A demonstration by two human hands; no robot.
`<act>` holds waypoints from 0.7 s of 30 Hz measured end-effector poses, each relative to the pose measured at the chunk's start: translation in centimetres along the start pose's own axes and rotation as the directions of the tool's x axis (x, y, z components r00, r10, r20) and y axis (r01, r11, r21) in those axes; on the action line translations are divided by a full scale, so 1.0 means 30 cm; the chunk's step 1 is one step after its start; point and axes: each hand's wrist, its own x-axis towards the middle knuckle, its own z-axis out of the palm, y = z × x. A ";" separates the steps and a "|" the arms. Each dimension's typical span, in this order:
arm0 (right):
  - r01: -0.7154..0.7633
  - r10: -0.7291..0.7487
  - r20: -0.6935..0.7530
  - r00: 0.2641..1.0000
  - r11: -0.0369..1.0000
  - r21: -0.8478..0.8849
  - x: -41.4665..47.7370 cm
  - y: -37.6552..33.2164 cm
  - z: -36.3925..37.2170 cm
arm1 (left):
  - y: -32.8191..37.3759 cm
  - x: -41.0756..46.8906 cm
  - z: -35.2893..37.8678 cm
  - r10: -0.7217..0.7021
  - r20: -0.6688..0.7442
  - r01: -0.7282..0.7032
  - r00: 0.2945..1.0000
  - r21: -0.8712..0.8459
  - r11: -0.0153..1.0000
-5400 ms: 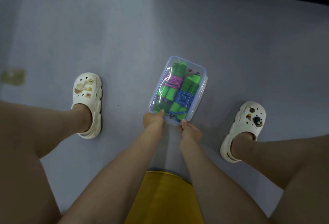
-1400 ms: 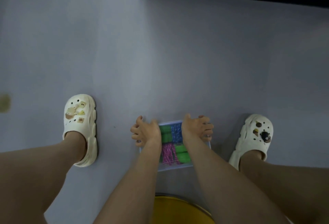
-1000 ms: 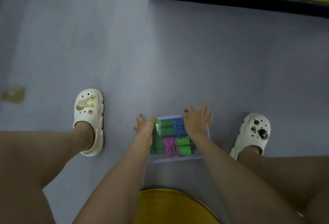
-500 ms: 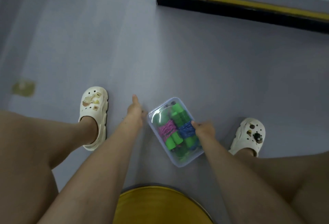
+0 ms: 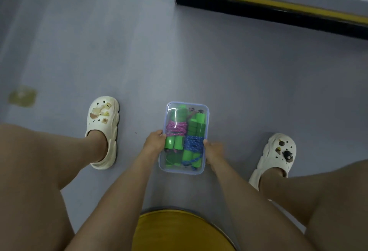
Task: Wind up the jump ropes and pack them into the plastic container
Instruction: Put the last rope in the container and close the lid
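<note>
- Head view: left hand (image 5: 154, 143) and right hand (image 5: 214, 150) each grip a long side of the plastic container (image 5: 207, 115), low between the feet; wound jump ropes (image 5: 176, 129) lie inside.
- Risk: smooth walls may slip from the fingers; a tilt could spill the ropes.

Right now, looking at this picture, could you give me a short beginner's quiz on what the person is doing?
1. True or false: the left hand and the right hand hold the plastic container by its two long sides.
2. The pink rope lies nearer the left hand. Which lies nearer the right? A. yellow rope B. blue rope C. white rope
3. Fill in: the ropes' handles are ____ in colour.
Key: 1 true; 2 B; 3 green.
</note>
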 end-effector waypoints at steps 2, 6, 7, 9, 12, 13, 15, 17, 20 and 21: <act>-0.018 0.020 -0.011 1.000 0.994 0.111 0.002 -0.024 0.015 | 0.040 0.033 -0.004 0.045 -0.002 -0.045 0.999 -0.082 0.996; -0.230 0.212 0.095 0.973 0.932 0.281 0.083 -0.031 0.070 | 0.087 0.071 -0.019 -0.105 0.060 0.111 0.993 -0.109 0.988; -0.334 0.298 0.164 0.941 0.900 0.281 0.066 -0.036 0.072 | 0.074 0.061 -0.019 -0.182 0.083 0.185 0.980 -0.026 0.982; -0.485 0.378 0.339 0.861 0.809 0.331 0.004 -0.060 0.057 | 0.038 0.024 -0.012 -0.374 0.176 0.379 0.910 0.010 0.925; -0.495 0.297 0.473 0.830 0.783 0.376 -0.044 -0.114 0.014 | 0.034 0.026 0.016 -0.420 0.280 0.488 0.863 -0.249 0.836; -0.484 0.275 0.470 0.839 0.772 0.412 -0.029 -0.137 0.007 | 0.045 0.049 0.028 -0.394 0.258 0.462 0.882 -0.309 0.831; -0.469 0.239 0.454 0.858 0.724 0.506 -0.003 -0.196 -0.002 | 0.098 0.087 0.036 -0.349 0.221 0.410 0.911 -0.380 0.829; -0.394 0.168 0.406 0.898 0.719 0.573 0.030 -0.262 0.010 | 0.166 0.125 0.035 -0.314 0.190 0.365 0.930 -0.401 0.840; -0.285 0.086 0.317 0.944 0.695 0.660 0.101 -0.378 0.027 | 0.292 0.206 0.034 -0.284 0.133 0.313 0.950 -0.467 0.827; -0.253 0.055 0.298 0.953 0.685 0.683 0.114 -0.425 0.021 | 0.338 0.238 0.033 -0.264 0.098 0.276 0.960 -0.505 0.818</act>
